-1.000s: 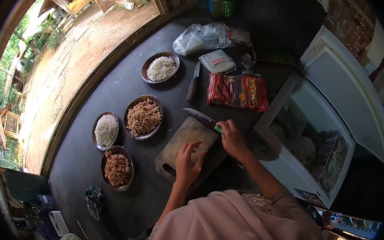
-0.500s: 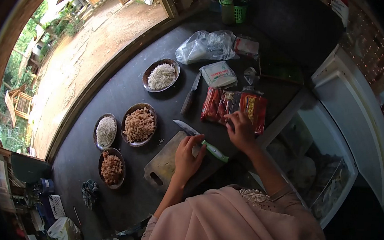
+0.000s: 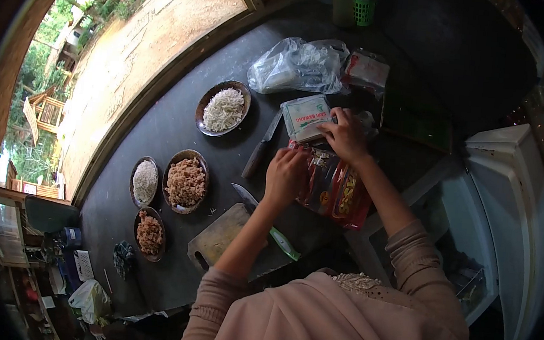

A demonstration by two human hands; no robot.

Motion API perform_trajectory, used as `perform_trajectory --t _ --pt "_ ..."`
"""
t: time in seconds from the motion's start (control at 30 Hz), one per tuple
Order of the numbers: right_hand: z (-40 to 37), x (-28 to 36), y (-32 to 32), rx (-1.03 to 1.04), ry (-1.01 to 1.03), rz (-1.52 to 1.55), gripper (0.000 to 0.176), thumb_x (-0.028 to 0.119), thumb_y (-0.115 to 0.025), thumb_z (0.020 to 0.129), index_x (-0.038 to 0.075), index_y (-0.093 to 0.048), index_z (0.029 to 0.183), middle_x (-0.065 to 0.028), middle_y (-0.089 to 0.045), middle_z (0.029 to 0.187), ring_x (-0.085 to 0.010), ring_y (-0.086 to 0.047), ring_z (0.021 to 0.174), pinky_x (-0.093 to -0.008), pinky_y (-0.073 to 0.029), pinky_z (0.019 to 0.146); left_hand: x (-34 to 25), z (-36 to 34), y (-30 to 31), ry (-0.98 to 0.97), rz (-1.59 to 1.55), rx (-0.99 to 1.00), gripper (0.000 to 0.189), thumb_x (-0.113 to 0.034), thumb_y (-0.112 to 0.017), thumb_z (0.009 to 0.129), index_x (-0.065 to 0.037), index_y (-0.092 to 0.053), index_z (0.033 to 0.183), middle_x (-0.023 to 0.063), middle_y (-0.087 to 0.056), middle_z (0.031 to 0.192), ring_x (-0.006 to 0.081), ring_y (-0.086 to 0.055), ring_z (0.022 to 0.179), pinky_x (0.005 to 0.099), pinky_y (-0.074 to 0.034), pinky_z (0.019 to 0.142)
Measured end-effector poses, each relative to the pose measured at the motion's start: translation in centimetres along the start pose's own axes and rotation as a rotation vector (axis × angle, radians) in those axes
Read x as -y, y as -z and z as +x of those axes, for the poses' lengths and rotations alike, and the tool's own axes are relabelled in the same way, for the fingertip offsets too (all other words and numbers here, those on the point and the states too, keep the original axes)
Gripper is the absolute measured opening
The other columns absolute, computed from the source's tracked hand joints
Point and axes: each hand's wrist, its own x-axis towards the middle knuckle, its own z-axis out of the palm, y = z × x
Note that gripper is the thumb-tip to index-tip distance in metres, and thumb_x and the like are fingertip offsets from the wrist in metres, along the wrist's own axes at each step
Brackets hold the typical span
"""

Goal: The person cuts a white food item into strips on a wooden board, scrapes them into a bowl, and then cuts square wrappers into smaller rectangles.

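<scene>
The person is wearing a pale pink headscarf, plain and smooth, which is draping over both shoulders. The left sleeve and right sleeve, a duskier pink, are ending short of the wrists, leaving the left hand and right hand bare. A band of white embroidery is showing at the scarf's edge.

One head-worn wide-angle camera looks steeply down, close over the left hand, right hand and counter.

Bowls block left; packets crowd right; counter between bare.
</scene>
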Motion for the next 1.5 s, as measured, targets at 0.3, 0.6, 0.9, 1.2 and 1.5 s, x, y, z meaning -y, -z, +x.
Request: perform_trajectory --t 0.3,0.6,0.9,1.2,1.5 --pt "2.1 -2.6 1.0 0.201 0.051 0.201 0.018 0.018 -0.081 0.076 0.018 -0.079 0.093 -0.0020 -0.063 0.103 -0.0218 -0.060 0.106 -0.0409 -0.047 0.093 2.6 6.3 -2.0 0.021 0.125 0.163 0.024 -0.009 -0.070 0.078 -0.009 -0.074 0.101 0.0072 -0.072 0.104 0.0315 -0.062 0.099 0.0404 -0.052 0.087" --pt "2.1 -3.2 0.9 0.199 0.137 0.162 0.012 0.017 -0.080 0.077 0.015 -0.077 0.088 -0.0029 -0.066 0.098 -0.0232 -0.064 0.102 -0.0409 -0.047 0.090 3.6 7.6 -1.9 -0.024 0.137 0.239 0.011 -0.011 -0.072 0.081 -0.011 -0.076 0.092 0.0041 -0.071 0.098 0.0287 -0.063 0.097 0.0392 -0.054 0.084" --pt "2.3 -3.1 1.3 0.204 0.122 0.180 0.005 0.017 -0.075 0.079 0.015 -0.075 0.083 -0.0024 -0.067 0.094 -0.0230 -0.066 0.097 -0.0402 -0.046 0.087 3.8 8.2 -1.6 -0.015 0.164 0.329 0.013 -0.013 -0.073 0.082 -0.012 -0.075 0.094 0.0041 -0.071 0.099 0.0274 -0.063 0.098 0.0382 -0.053 0.087" --pt "1.9 -3.3 0.9 0.151 0.129 0.193 0.005 0.017 -0.075 0.080 0.013 -0.075 0.083 -0.0023 -0.069 0.096 -0.0230 -0.066 0.096 -0.0401 -0.046 0.086 4.1 7.8 -1.6 -0.143 0.151 0.305 0.004 -0.012 -0.066 0.085 -0.008 -0.068 0.086 0.0055 -0.068 0.094 0.0274 -0.062 0.098 0.0403 -0.053 0.083" --pt "1.7 -3.1 1.2 0.105 0.142 0.213 0.007 0.017 -0.077 0.079 0.012 -0.075 0.083 -0.0022 -0.067 0.093 -0.0231 -0.066 0.095 -0.0409 -0.046 0.085 4.2 7.9 -1.7 -0.158 0.188 0.309 0.008 -0.013 -0.066 0.085 -0.011 -0.072 0.090 0.0050 -0.069 0.096 0.0276 -0.064 0.096 0.0397 -0.054 0.083"
